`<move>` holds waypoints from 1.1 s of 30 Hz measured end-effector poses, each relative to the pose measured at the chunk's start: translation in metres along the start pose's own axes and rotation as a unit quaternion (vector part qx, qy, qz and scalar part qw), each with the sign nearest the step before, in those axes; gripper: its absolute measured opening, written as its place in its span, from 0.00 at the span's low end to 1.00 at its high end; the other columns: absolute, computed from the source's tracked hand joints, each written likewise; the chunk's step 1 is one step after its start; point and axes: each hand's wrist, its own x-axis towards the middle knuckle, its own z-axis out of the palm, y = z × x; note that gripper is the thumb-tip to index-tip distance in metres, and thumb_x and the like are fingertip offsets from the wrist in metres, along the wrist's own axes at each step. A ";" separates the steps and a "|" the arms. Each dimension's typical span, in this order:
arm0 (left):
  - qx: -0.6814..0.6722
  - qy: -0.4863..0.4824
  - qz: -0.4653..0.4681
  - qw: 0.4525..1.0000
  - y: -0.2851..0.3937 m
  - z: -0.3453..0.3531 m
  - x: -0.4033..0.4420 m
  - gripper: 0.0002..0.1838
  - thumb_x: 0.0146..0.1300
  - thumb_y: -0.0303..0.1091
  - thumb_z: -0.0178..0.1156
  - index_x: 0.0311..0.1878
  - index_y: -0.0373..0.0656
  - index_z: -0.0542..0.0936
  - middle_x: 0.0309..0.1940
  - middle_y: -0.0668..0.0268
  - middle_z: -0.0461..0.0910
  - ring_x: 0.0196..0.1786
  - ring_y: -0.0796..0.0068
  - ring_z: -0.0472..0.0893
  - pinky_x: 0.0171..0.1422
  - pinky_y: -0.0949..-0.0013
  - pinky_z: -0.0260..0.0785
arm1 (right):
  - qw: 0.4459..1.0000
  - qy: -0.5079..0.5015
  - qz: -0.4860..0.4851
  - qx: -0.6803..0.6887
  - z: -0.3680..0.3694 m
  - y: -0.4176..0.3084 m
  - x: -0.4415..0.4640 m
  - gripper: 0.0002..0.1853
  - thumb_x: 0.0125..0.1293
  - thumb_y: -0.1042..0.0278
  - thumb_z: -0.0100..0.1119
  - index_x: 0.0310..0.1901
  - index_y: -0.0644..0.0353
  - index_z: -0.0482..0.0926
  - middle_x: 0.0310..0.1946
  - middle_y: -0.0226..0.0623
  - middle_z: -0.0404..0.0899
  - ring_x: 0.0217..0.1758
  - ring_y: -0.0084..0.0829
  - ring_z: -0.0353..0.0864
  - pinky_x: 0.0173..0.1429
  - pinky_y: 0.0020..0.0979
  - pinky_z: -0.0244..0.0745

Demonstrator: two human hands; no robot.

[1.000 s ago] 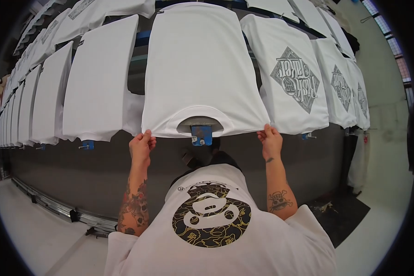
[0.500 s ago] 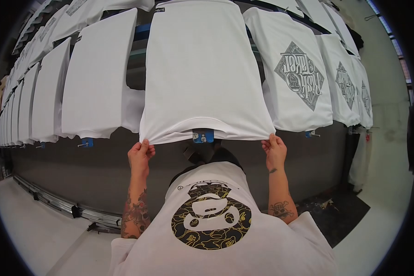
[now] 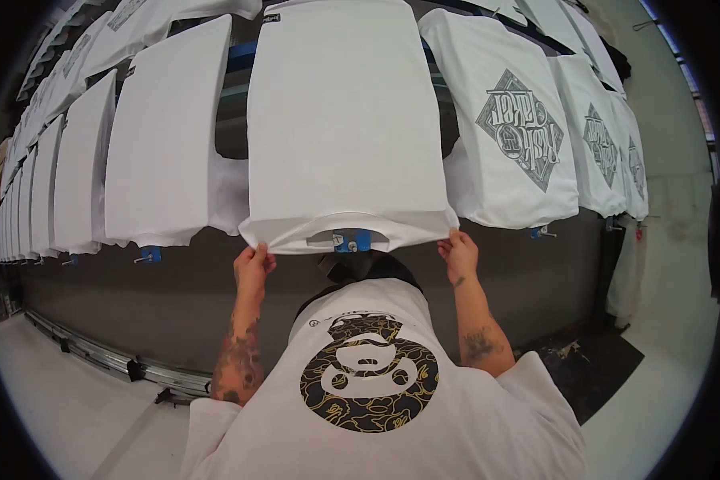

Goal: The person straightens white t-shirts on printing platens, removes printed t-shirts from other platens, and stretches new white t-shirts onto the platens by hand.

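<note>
A plain white T-shirt (image 3: 344, 120) lies stretched flat over the middle board, its collar opening at the near edge around a blue clamp (image 3: 352, 241). My left hand (image 3: 252, 268) pinches the shirt's edge at the near left corner. On the opposite corner, my right hand (image 3: 459, 254) pinches the same edge between thumb and fingers. The fabric between my hands hangs a little below the board's end, with folds beside the collar.
Plain white shirts on boards (image 3: 164, 136) line the left side. To the right, shirts bear a grey diamond print (image 3: 522, 130). Blue bars (image 3: 242, 56) show between boards. A metal rail (image 3: 96, 352) runs along the floor at lower left, and a dark mat (image 3: 588, 376) lies at lower right.
Both hands have moved lower since a second ago and, in the last half second, slightly closer together. The shirt's near edge has come down with them, and its surface looks flatter.
</note>
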 end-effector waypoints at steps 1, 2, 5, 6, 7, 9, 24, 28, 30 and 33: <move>0.006 -0.007 0.006 1.000 0.001 -0.006 -0.013 0.13 0.69 0.41 0.61 0.38 0.38 0.80 0.28 0.68 0.79 0.32 0.79 0.79 0.37 0.73 0.76 | 1.000 -0.007 -0.013 -0.001 -0.010 -0.002 -0.008 0.11 0.72 0.60 0.57 0.40 0.61 0.77 0.31 0.31 0.80 0.33 0.23 0.81 0.34 0.24 0.75; -0.005 0.002 0.029 1.000 0.008 -0.012 -0.037 0.14 0.69 0.40 0.62 0.36 0.37 0.79 0.27 0.67 0.79 0.31 0.79 0.79 0.38 0.73 0.75 | 0.999 0.001 -0.046 -0.001 -0.021 -0.012 -0.029 0.11 0.72 0.61 0.57 0.39 0.60 0.77 0.31 0.31 0.79 0.32 0.23 0.80 0.35 0.24 0.75; -0.013 -0.016 0.080 0.997 0.021 -0.014 -0.055 0.15 0.68 0.41 0.62 0.35 0.37 0.80 0.27 0.66 0.79 0.30 0.78 0.78 0.38 0.72 0.75 | 0.997 -0.010 -0.075 0.005 -0.026 -0.031 -0.050 0.11 0.72 0.61 0.57 0.38 0.61 0.77 0.30 0.30 0.79 0.31 0.22 0.79 0.36 0.24 0.75; -0.014 -0.016 0.080 0.997 0.022 -0.015 -0.056 0.15 0.68 0.41 0.62 0.35 0.37 0.80 0.27 0.66 0.79 0.30 0.78 0.78 0.38 0.72 0.75 | 0.997 -0.010 -0.075 0.000 -0.025 -0.035 -0.052 0.11 0.72 0.61 0.57 0.38 0.61 0.77 0.30 0.30 0.78 0.31 0.22 0.78 0.36 0.24 0.75; -0.009 -0.015 0.076 0.997 0.024 -0.015 -0.055 0.15 0.68 0.41 0.62 0.36 0.36 0.80 0.26 0.66 0.79 0.29 0.78 0.78 0.38 0.73 0.75 | 0.997 -0.012 -0.078 -0.004 -0.024 -0.039 -0.051 0.11 0.72 0.61 0.58 0.38 0.61 0.77 0.30 0.30 0.78 0.31 0.22 0.78 0.37 0.23 0.75; -0.006 -0.014 0.072 0.997 0.025 -0.016 -0.054 0.15 0.68 0.41 0.62 0.36 0.36 0.80 0.26 0.66 0.80 0.29 0.78 0.78 0.38 0.73 0.75 | 0.997 -0.011 -0.079 -0.004 -0.023 -0.040 -0.051 0.11 0.72 0.61 0.58 0.38 0.61 0.77 0.30 0.30 0.78 0.32 0.22 0.78 0.37 0.23 0.75; -0.025 -0.027 0.087 0.996 0.015 -0.022 -0.052 0.15 0.67 0.41 0.63 0.38 0.35 0.81 0.26 0.66 0.80 0.29 0.78 0.78 0.38 0.73 0.74 | 0.999 0.015 -0.043 0.013 -0.017 -0.046 -0.068 0.11 0.71 0.60 0.58 0.37 0.59 0.76 0.31 0.30 0.78 0.33 0.22 0.78 0.32 0.28 0.80; -0.037 -0.017 0.068 0.997 0.008 -0.017 -0.044 0.15 0.68 0.41 0.63 0.37 0.36 0.81 0.27 0.67 0.80 0.29 0.79 0.78 0.37 0.74 0.74 | 0.999 0.027 -0.039 0.010 -0.014 -0.036 -0.058 0.11 0.71 0.60 0.58 0.39 0.59 0.76 0.32 0.30 0.78 0.35 0.23 0.78 0.32 0.29 0.80; -0.038 0.004 0.035 0.999 -0.001 -0.009 -0.032 0.14 0.68 0.41 0.62 0.38 0.37 0.80 0.28 0.67 0.79 0.30 0.79 0.78 0.37 0.74 0.75 | 0.999 0.021 -0.026 0.004 -0.007 -0.023 -0.039 0.10 0.71 0.59 0.58 0.40 0.57 0.75 0.32 0.30 0.77 0.35 0.23 0.78 0.32 0.29 0.79; -0.027 0.003 0.003 1.000 -0.012 0.004 -0.002 0.15 0.69 0.43 0.61 0.36 0.39 0.79 0.29 0.69 0.79 0.32 0.80 0.78 0.37 0.74 0.74 | 1.000 0.026 -0.006 0.000 0.010 0.000 -0.006 0.12 0.71 0.59 0.59 0.43 0.60 0.76 0.33 0.30 0.77 0.35 0.24 0.78 0.35 0.29 0.79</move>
